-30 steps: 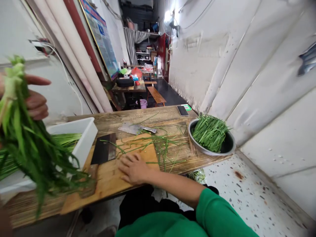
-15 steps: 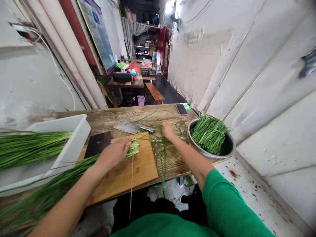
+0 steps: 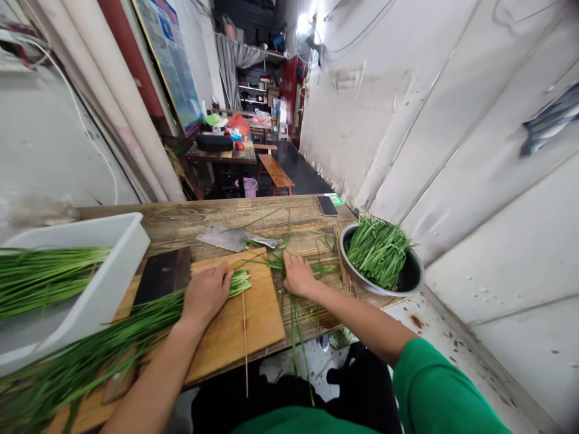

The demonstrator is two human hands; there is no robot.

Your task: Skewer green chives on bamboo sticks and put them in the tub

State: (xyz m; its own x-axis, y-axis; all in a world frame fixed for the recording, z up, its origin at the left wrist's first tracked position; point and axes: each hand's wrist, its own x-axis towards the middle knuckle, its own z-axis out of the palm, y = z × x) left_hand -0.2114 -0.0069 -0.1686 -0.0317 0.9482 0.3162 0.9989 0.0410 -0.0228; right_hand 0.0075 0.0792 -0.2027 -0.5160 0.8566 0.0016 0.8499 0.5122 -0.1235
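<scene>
My left hand (image 3: 205,296) is wrapped over a bundle of garlic chives (image 3: 158,316), pressing it on the wooden cutting board (image 3: 253,319). Their pale ends poke out past my fingertips, while the long green leaves trail toward the lower left. On the table right of the board, my right hand (image 3: 299,276) has its fingers curled onto loose chive strands (image 3: 275,260); its palm side is hidden. A cleaver (image 3: 226,237) lies flat behind the board, with a few strands across it. Some strands hang over the table's front edge.
At left stands a white plastic tub (image 3: 122,241) with more chives. A metal bowl (image 3: 414,280) heaped with chives sits at the table's right end. Behind it lie a phone (image 3: 327,206) and a green-edged card (image 3: 335,199). A dark block (image 3: 163,277) rests on the board's left part.
My right hand has come back toward me and left, down onto the loose strands nearer the board. My left hand still holds the bundle. The view has shifted slightly.
</scene>
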